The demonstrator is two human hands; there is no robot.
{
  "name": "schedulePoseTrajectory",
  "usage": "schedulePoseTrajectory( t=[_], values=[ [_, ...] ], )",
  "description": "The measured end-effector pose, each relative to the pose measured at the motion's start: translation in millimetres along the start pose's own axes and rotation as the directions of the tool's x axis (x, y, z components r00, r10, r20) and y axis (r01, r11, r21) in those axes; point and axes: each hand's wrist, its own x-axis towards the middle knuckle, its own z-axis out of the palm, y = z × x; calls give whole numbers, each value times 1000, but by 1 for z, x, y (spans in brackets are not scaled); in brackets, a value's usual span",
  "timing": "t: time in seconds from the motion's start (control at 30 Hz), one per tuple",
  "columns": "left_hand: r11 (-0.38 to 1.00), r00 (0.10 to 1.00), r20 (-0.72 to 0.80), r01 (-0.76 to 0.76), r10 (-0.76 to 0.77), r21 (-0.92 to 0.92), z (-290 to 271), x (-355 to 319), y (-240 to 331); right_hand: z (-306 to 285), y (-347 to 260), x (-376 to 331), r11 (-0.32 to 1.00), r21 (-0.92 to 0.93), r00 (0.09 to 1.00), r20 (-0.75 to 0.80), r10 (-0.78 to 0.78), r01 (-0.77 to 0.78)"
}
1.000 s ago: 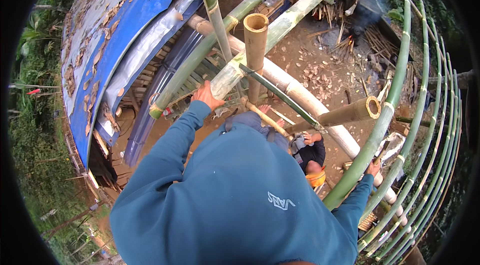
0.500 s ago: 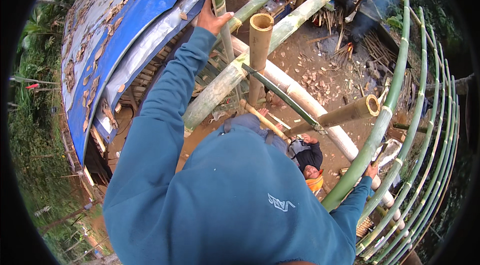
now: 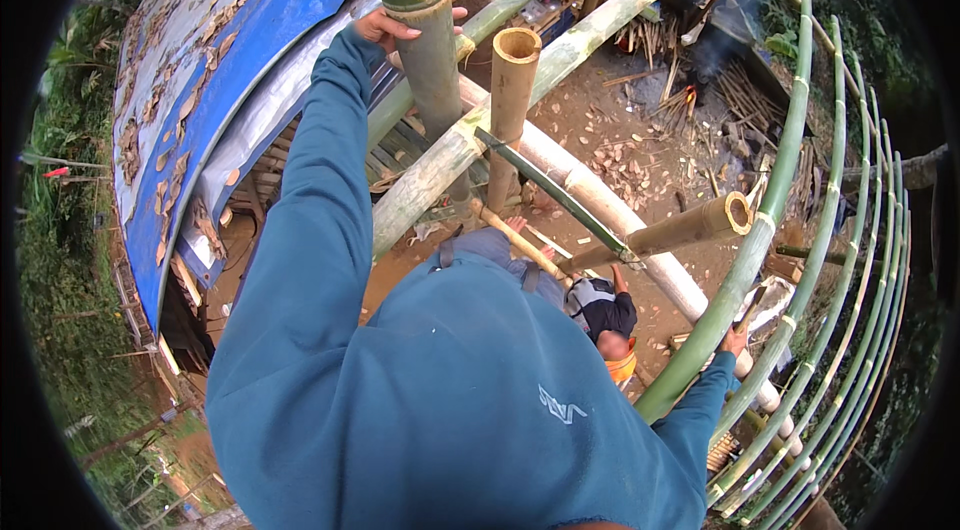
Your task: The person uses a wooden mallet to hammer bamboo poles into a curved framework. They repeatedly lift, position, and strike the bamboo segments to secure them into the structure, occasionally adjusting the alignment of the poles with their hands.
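Note:
My left hand (image 3: 385, 28) grips a wide upright bamboo piece (image 3: 428, 60) near its top, with fingertips showing past its far edge. The piece has a green upper end and stands against the pale horizontal bamboo pole (image 3: 430, 175). Just right of it rises a bamboo post (image 3: 513, 90) with a hollow top. Low on the right, my right hand (image 3: 735, 340) is closed round a slim dark-brown stick-like thing (image 3: 750, 308), beside a thick green bamboo pole (image 3: 735, 295). What kind of thing it is does not show clearly.
Long green bamboo poles (image 3: 835, 220) curve along the right. A second hollow post (image 3: 700, 225) leans beyond the crossbeam (image 3: 590, 185). On the ground below is a person (image 3: 605, 315) in an orange head covering. A blue tarp roof (image 3: 215, 120) with dry leaves lies left; a smoky fire (image 3: 690, 95) burns beyond.
The bamboo piece in my left hand has turned from a narrow edge to its broad face, and the hand has shifted left. My right hand stays nearly in place. The person below has moved slightly.

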Motion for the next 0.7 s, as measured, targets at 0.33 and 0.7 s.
schedulePoseTrajectory(
  t=[0.33, 0.7],
  values=[
    [719, 434, -707, 171, 559, 674, 58, -42, -69, -2, 9, 3, 994, 94, 999, -26, -45, 47],
    [33, 634, -767, 772, -99, 634, 120, -136, -174, -3, 6, -2, 999, 37, 1000, 4, -14, 14]
  ],
)
